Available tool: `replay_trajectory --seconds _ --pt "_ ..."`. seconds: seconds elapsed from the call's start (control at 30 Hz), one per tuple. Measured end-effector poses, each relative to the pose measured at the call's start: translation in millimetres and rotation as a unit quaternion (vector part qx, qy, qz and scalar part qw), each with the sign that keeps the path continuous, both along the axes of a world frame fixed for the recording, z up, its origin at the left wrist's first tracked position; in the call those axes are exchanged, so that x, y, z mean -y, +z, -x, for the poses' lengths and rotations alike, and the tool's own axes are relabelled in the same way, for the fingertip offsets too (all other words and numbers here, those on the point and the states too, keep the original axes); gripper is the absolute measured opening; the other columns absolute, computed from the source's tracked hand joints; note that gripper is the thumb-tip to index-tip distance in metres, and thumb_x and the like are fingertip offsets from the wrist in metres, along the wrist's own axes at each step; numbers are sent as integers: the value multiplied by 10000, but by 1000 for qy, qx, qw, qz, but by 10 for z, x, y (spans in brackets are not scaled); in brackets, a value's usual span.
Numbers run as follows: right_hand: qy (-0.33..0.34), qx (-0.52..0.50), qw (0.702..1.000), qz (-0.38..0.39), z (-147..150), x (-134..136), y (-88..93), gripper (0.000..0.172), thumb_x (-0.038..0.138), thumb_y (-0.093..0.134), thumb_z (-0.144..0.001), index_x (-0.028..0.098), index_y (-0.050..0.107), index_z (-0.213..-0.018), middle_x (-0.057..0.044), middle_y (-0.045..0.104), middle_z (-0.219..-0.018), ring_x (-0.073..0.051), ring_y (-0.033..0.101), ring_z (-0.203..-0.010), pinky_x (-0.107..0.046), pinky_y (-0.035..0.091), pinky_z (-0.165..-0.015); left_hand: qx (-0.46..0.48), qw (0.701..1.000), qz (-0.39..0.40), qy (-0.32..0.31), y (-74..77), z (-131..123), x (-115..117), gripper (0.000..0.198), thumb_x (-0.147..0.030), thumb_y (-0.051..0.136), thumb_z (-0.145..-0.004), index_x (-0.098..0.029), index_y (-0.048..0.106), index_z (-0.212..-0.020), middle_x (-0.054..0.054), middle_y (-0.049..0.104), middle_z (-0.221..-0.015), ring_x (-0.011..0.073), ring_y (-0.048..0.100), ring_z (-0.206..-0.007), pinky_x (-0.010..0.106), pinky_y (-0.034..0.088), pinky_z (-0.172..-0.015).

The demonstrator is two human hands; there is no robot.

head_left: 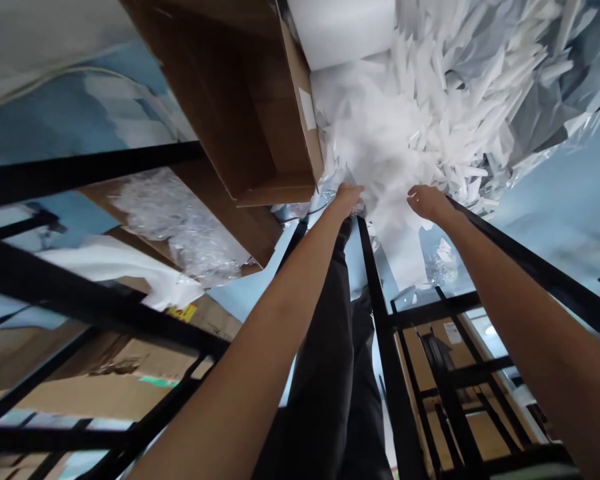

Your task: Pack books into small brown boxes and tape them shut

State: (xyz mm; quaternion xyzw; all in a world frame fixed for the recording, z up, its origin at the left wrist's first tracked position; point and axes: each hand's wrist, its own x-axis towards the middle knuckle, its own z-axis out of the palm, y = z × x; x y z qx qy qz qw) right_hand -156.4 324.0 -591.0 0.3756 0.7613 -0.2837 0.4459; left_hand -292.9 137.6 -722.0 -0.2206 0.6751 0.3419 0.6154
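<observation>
My left hand (349,198) reaches to the near edge of a pile of white sheets and scraps (460,100), close to the corner of an open cardboard box (307,113). Its fingers are closed, with pale, film-like material around them. My right hand (427,202) is closed like a fist at the pile's near side, beside a dark metal bar. Between the hands lies a blurred, whitish translucent sheet (385,180). Whether either hand grips this sheet is hard to see. A white panel (400,257) hangs below the hands.
A box of crumpled clear plastic (180,227) stands at left. Black metal frames (380,287) run close on both sides of my legs (325,347). Cardboard boxes (95,387) lie behind the bars at lower left. A white block (345,30) adjoins the pile at the top.
</observation>
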Motion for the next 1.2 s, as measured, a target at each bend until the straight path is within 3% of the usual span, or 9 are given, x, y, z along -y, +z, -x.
replay_trajectory --seconds 0.1,0.23,0.33,0.47,0.6,0.73,0.83,1.07,1.2 --pt "-6 15 1000 2 -119 186 -242 401 285 565 -1021 157 784 -1333 -164 823 -1229 -359 765 -1199 -535 577 -1126 22 999 -4 29 -301 -114 -44 289 -219 863 -888 -205 624 -1049 65 690 -1004 172 657 -950 299 551 -868" --pt "-22 12 999 23 -270 352 -407 369 291 574 -1005 182 809 -1268 -144 838 -1179 -333 789 -1153 -497 604 -1093 33 999 4 29 -365 -272 -74 273 -235 904 -834 -174 673 -966 55 689 -884 186 649 -884 320 528 -834" --pt "-50 17 998 19 -334 335 -408 327 300 609 -986 198 817 -1217 -135 839 -1168 -342 788 -1155 -511 606 -1087 -3 999 -21 31 -190 -332 -74 217 -285 881 -837 -153 713 -874 59 697 -815 225 672 -894 344 530 -838" --pt "-110 46 993 -19 -238 167 -174 470 321 711 -949 128 721 -1378 -201 772 -1349 -377 700 -1340 -523 514 -1204 32 984 -85 150 293 -228 -57 211 -376 757 -942 -168 730 -959 66 771 -926 245 746 -991 359 567 -952" --pt "-216 12 976 -23 44 -34 350 752 347 896 -814 77 628 -1463 -240 696 -1467 -405 646 -1403 -524 507 -1210 177 951 -161 197 979 40 -16 352 -465 828 -907 -179 769 -1104 110 815 -1075 279 787 -1093 408 581 -1047" --pt "-384 -36 917 98 332 -188 1102 468 375 926 -808 139 770 -1181 -156 826 -1181 -345 766 -1162 -505 605 -1074 270 926 -218 148 1694 260 20 407 -503 815 -920 -145 821 -1115 165 837 -1172 329 783 -1196 429 572 -1116" --pt "-457 -64 873 155 466 -263 1738 285 405 904 -869 174 799 -999 -115 849 -1041 -284 787 -1072 -432 607 -1054 290 915 -248 134 2219 351 15 369 -460 769 -959 -125 832 -1100 178 834 -1220 333 782 -1220 417 550 -1162" --pt "-423 -68 902 56 425 -330 3066 331 463 878 -879 179 745 -775 -72 786 -892 -227 714 -910 -372 560 -933 237 934 -245 108 3483 417 21 342 -388 772 -950 -116 827 -1150 161 845 -1187 310 813 -1120 422 576 -1127" --pt "-397 -116 909 43 219 -260 3701 346 479 853 -865 193 713 -728 -4 674 -729 -196 638 -808 -327 521 -809 189 950 -215 123 4083 355 87 284 -314 836 -863 -147 830 -1093 124 854 -1143 295 807 -1130 418 583 -1118"
